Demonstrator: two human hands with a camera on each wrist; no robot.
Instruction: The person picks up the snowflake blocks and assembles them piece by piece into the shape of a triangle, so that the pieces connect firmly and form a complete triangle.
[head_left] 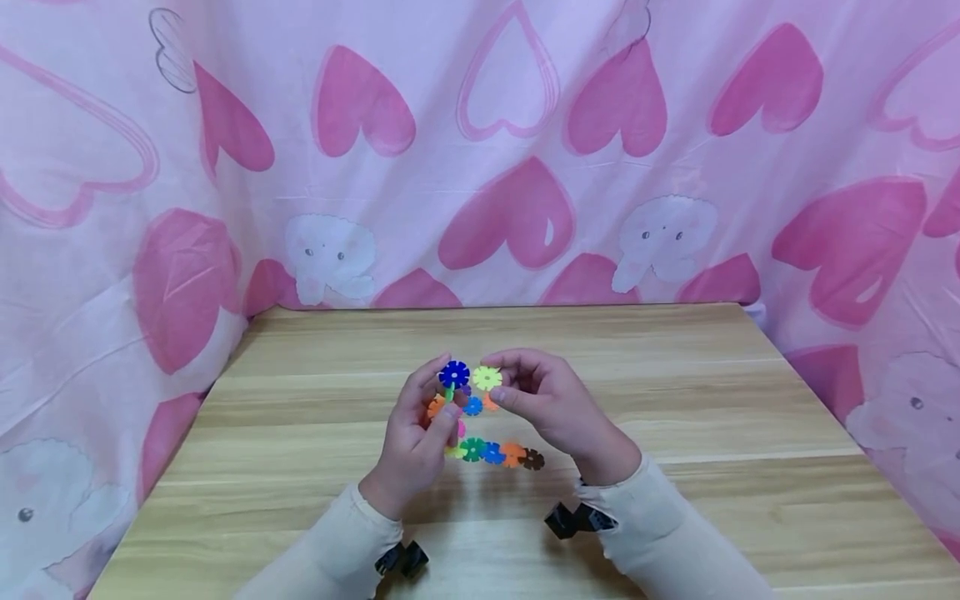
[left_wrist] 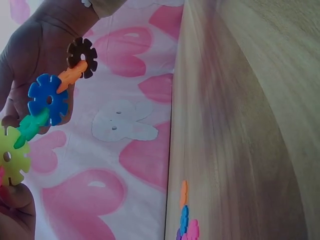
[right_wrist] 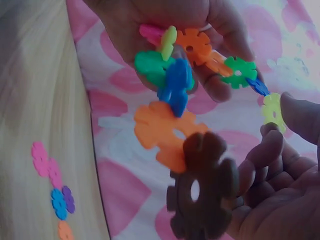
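Observation:
My left hand (head_left: pixel 416 442) grips the middle of a chain of slotted, flower-shaped plastic discs. At its upper end stand a green disc (right_wrist: pixel 240 72) and a dark blue disc (head_left: pixel 453 375). My right hand (head_left: pixel 558 400) pinches a yellow disc (head_left: pixel 487 377) between thumb and fingertips, its edge right at the blue disc in the right wrist view. The chain's other arm runs out below the hands, through a green disc (head_left: pixel 472 450), a blue disc (head_left: pixel 492 452) and an orange disc (head_left: pixel 513 455) to a brown disc (head_left: pixel 532 459). My left fingers partly hide the orange and pink discs.
Several loose discs lie on the wooden table (head_left: pixel 300 517) beyond the hands, among them a pink disc (right_wrist: pixel 40 158), a blue disc (right_wrist: pixel 59 204), a purple disc (right_wrist: pixel 68 199) and an orange disc (right_wrist: pixel 65 231). A pink heart-patterned curtain (head_left: pixel 510 208) borders the table's back and sides.

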